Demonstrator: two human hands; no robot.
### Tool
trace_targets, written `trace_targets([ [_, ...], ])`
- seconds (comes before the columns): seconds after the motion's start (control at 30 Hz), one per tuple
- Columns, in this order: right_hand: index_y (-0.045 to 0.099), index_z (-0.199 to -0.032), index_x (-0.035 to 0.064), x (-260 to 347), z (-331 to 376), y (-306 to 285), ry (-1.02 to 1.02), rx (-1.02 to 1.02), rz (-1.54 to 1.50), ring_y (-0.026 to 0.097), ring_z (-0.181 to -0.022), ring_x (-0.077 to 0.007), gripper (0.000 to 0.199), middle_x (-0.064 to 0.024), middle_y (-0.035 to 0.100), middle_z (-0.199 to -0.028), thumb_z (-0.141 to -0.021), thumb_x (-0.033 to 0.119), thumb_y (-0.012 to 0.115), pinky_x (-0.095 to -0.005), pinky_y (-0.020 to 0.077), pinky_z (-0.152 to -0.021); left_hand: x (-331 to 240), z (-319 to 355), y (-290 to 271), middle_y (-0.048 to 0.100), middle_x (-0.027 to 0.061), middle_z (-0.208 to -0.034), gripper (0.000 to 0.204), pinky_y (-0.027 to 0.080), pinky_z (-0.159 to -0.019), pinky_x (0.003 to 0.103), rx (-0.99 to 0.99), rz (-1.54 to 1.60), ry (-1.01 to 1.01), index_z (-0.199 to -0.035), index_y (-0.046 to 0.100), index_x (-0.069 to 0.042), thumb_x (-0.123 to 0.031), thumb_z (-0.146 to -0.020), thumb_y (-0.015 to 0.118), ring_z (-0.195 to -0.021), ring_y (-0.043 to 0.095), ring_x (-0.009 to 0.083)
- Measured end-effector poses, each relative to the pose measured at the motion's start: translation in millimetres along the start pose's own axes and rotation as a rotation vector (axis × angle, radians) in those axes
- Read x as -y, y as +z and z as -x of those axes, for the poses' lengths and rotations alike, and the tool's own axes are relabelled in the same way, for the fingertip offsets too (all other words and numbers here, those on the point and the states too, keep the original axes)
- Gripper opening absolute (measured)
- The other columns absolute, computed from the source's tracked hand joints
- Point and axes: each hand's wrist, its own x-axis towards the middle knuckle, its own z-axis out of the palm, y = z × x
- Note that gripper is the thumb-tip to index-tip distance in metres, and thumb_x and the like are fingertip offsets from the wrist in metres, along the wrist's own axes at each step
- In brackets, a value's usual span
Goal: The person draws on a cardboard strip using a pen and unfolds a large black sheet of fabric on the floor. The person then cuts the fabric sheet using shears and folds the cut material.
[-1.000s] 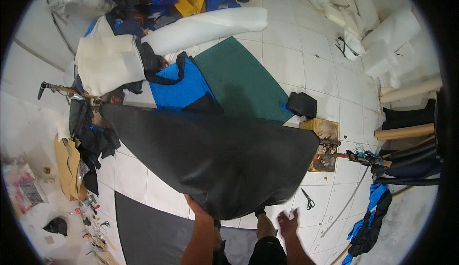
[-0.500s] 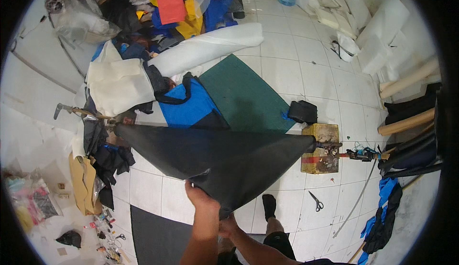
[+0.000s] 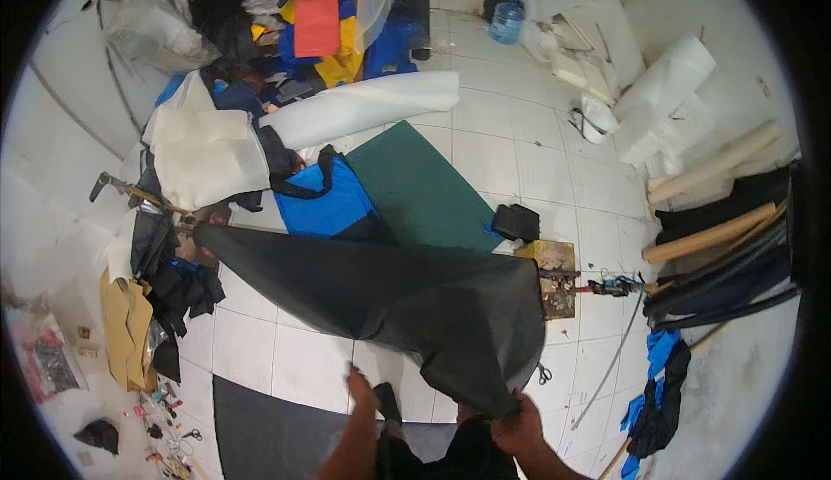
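Observation:
A large black sheet of fabric (image 3: 407,294) stretches in front of me from a rod with a crank handle (image 3: 130,190) at the left to a worn yellow box stand (image 3: 554,264) at the right. My right hand (image 3: 519,424) is closed around the near corner of the sheet, pulling it into folds toward me. Off the sheet, just below its lower edge, my left hand (image 3: 362,389) is raised with its fingers apart, as far as they show, and nothing in it. Scissors (image 3: 543,374) lie on the tiles beside the sheet's right edge, partly covered by it.
Beyond the sheet lie a green mat (image 3: 420,186), a blue bag (image 3: 325,203) and a white foam roll (image 3: 363,108). Fabric scraps pile up at the far left. Several rolls (image 3: 710,238) lean on the right wall. A dark mat (image 3: 268,428) lies near my feet.
The sheet's near corner has swung right and toward me in my right hand. My left hand has let go of the sheet. My view has shifted slightly.

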Motion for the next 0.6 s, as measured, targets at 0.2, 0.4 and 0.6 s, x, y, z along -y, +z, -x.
trace_targets([
  [0.2, 0.062, -0.112, 0.0078, 11, 36, 34, -0.146, 0.520, -0.249, 0.069, -0.081, -0.0155, 0.027, -0.0078, 0.071, -0.101, -0.095, 0.025, 0.049, -0.0258, 0.0590, -0.067, 66, 82, 110, 0.041, 0.0152, -0.143, 0.101, 0.031, -0.110, 0.054, 0.830, 0.823, -0.474, -0.149, 0.028, -0.014, -0.081, -0.076, 0.047, -0.131, 0.038, 0.0349],
  [0.4, 0.058, -0.089, 0.0042, 27, 34, 15, -0.299, 0.294, -0.121, 0.055, -0.052, -0.0180, 0.042, -0.0087, 0.059, -0.064, -0.092, 0.045, 0.054, -0.0260, 0.0468, -0.049, -11, 44, 139, 0.038, 0.0134, -0.148, 0.089, 0.029, -0.111, 0.051, 0.930, 0.643, -0.079, -0.144, 0.037, -0.006, -0.071, -0.083, 0.042, -0.133, 0.037, 0.0360],
  [0.6, 0.057, -0.121, 0.0079, -37, -13, -4, -0.478, 0.103, -0.183, 0.059, -0.068, -0.0193, 0.053, -0.0094, 0.064, -0.099, -0.092, 0.052, 0.054, -0.0342, 0.0524, -0.059, -91, 76, 166, 0.042, 0.0145, -0.142, 0.079, 0.031, -0.109, 0.050, 0.890, -0.009, 0.229, -0.140, 0.040, -0.003, -0.059, -0.084, 0.043, -0.129, 0.041, 0.0355],
])
